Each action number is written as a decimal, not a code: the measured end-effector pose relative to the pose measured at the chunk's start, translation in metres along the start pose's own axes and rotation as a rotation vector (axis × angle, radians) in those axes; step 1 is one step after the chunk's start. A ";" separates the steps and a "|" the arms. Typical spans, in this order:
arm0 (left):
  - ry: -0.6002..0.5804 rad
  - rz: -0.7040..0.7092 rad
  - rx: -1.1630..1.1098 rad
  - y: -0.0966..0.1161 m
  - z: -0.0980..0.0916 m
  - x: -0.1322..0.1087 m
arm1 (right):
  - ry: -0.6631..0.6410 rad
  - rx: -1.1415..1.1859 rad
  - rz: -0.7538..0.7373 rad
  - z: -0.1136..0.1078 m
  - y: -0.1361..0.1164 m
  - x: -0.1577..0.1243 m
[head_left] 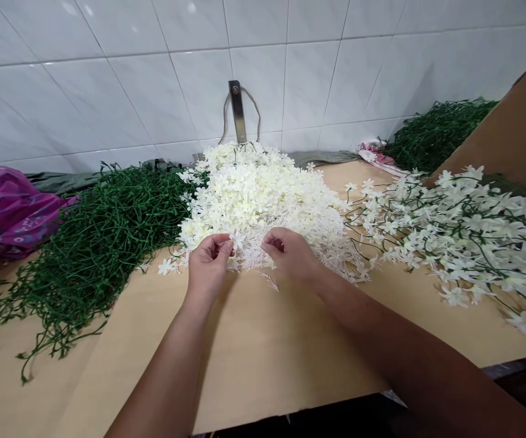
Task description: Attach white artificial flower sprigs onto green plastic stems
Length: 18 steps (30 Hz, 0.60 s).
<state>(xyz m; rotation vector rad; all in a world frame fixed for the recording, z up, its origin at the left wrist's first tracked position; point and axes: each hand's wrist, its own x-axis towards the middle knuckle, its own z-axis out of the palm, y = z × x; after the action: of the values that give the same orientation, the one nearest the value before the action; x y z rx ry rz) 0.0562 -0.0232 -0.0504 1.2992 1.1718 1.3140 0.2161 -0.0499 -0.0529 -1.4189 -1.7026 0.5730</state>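
Between the thumb and forefinger of my left hand (209, 258) is a small white artificial flower (237, 241). My right hand (288, 250) is closed in a pinch just to the right of it; what its fingertips hold, if anything, is too small to make out. Both hands are at the front of a heap of loose white flower heads (249, 194). Thin white stamen-like pieces (256, 246) lie spread under and between the hands. A few of these strands (270, 281) have strayed onto the tan board (263, 347).
Green plastic stems (121, 213) are piled at the left, beside a purple bag (11, 210). White flowers on green stems (464, 225) lie at the right. More stems (436, 134) sit behind a cardboard panel (509, 134). A metal bracket (237, 109) stands against the tiled wall (263, 73).
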 end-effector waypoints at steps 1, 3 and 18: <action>-0.007 -0.005 -0.005 0.001 0.001 0.000 | 0.015 0.099 0.036 -0.002 0.002 0.001; -0.027 -0.011 -0.016 0.001 0.002 -0.001 | 0.021 0.273 0.106 -0.003 0.004 0.003; -0.184 -0.070 -0.011 0.002 0.010 -0.010 | 0.262 0.316 -0.160 0.014 -0.004 -0.005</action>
<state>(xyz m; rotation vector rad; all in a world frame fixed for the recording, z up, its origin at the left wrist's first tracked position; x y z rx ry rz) 0.0670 -0.0331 -0.0499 1.3292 1.0698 1.1237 0.2028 -0.0535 -0.0593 -1.0715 -1.4297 0.5154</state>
